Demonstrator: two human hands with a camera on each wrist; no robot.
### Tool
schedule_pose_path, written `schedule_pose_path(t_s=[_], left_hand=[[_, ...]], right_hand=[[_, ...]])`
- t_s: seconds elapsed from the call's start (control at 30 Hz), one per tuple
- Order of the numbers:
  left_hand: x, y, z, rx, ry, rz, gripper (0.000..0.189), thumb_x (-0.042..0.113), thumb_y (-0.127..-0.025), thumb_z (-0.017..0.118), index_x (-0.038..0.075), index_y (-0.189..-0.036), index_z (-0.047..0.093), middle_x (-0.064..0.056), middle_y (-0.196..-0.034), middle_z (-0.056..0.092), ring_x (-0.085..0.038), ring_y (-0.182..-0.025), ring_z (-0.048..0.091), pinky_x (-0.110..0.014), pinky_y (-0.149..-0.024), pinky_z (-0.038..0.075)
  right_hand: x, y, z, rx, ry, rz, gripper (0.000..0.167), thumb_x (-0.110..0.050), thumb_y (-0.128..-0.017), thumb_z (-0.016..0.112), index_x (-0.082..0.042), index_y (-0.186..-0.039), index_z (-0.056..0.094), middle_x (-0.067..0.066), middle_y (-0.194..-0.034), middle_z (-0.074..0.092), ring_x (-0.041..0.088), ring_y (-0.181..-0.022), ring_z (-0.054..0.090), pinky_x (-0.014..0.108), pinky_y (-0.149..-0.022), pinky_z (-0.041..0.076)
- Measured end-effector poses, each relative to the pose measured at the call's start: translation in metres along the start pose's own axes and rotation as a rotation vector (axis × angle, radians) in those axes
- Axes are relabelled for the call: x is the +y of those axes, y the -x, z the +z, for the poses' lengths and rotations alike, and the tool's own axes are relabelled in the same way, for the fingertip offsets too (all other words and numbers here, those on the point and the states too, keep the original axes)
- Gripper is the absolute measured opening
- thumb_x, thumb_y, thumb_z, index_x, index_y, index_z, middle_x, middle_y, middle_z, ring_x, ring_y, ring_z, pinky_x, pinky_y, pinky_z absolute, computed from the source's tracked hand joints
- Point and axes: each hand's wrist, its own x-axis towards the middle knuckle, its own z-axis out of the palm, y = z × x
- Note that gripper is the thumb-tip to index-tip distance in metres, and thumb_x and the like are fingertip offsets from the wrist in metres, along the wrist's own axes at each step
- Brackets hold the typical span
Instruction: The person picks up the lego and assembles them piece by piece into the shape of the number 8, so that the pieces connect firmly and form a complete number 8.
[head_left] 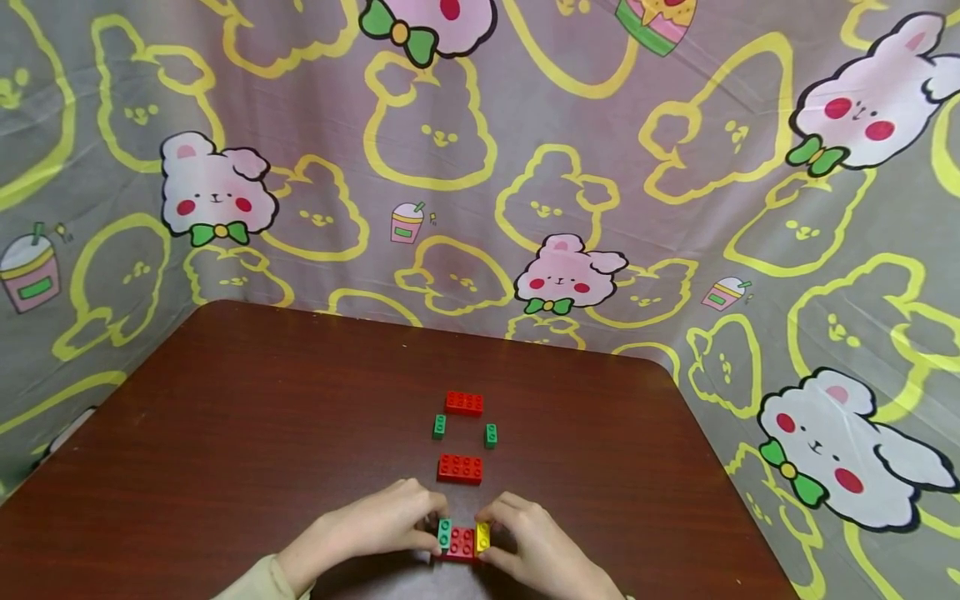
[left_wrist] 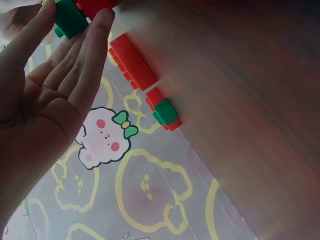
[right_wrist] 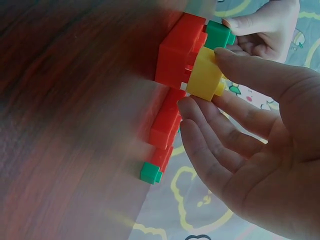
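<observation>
Close to the table's near side, a red 2x4 building brick (head_left: 462, 543) lies between both hands. My left hand (head_left: 393, 518) pinches a small green two-stud brick (head_left: 445, 534) over the left end of the red one. At the right end, a small yellow two-stud brick (head_left: 483, 537) is held between the thumb and fingers of my right hand (head_left: 534, 540). The right wrist view shows the yellow brick (right_wrist: 204, 75) over the red brick's studs, with a thin gap at its lower corner. In the left wrist view, fingers flank the green brick (left_wrist: 71, 19).
Straight ahead on the brown table (head_left: 262, 417) lies a second red 2x4 brick (head_left: 460, 469). Beyond it are two small green bricks, a left one (head_left: 439, 427) and a right one (head_left: 491, 435), then another red brick (head_left: 464, 403). Patterned cloth (head_left: 450, 208) hangs around the table.
</observation>
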Motion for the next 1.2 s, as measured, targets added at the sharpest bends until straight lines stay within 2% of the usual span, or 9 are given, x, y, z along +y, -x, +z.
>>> schedule_pose_path(t_s=[0.3,0.73,0.97,1.2], left_hand=[[0.0,0.001,0.001,0.004,-0.004,0.004,0.014,0.021,-0.082,0.08,0.014,-0.089,0.07,0.012,-0.077,0.069,0.011,-0.064,0.051,-0.009,-0.057,0.044],[-0.001,0.0,0.0,-0.016,0.029,-0.014,0.014,0.022,-0.084,0.079,0.014,-0.09,0.07,0.012,-0.079,0.07,0.01,-0.064,0.052,-0.01,-0.059,0.046],[-0.001,0.0,0.0,-0.017,0.025,-0.017,0.014,0.023,-0.084,0.079,0.014,-0.089,0.07,0.012,-0.078,0.069,0.01,-0.064,0.051,-0.01,-0.058,0.045],[-0.002,0.0,0.0,0.007,0.009,0.009,0.015,0.022,-0.083,0.08,0.013,-0.088,0.069,0.009,-0.08,0.071,0.011,-0.065,0.052,-0.009,-0.059,0.045]], right_hand=[[-0.001,-0.001,0.001,-0.008,-0.021,0.032,0.027,-0.024,-0.085,0.078,-0.012,-0.108,0.07,-0.009,-0.096,0.065,-0.003,-0.083,0.055,0.015,-0.072,0.051],[0.002,0.001,0.006,0.068,-0.047,-0.035,0.025,-0.018,-0.083,0.08,-0.009,-0.103,0.07,-0.005,-0.094,0.067,-0.004,-0.081,0.056,0.014,-0.069,0.05],[0.006,0.0,0.005,0.052,-0.13,-0.033,0.026,-0.018,-0.083,0.08,-0.007,-0.103,0.07,-0.002,-0.094,0.069,-0.003,-0.08,0.061,0.016,-0.069,0.053],[0.009,-0.003,0.003,0.032,-0.17,-0.03,0.026,-0.017,-0.082,0.081,-0.005,-0.103,0.071,0.0,-0.094,0.071,-0.003,-0.08,0.063,0.016,-0.069,0.054]])
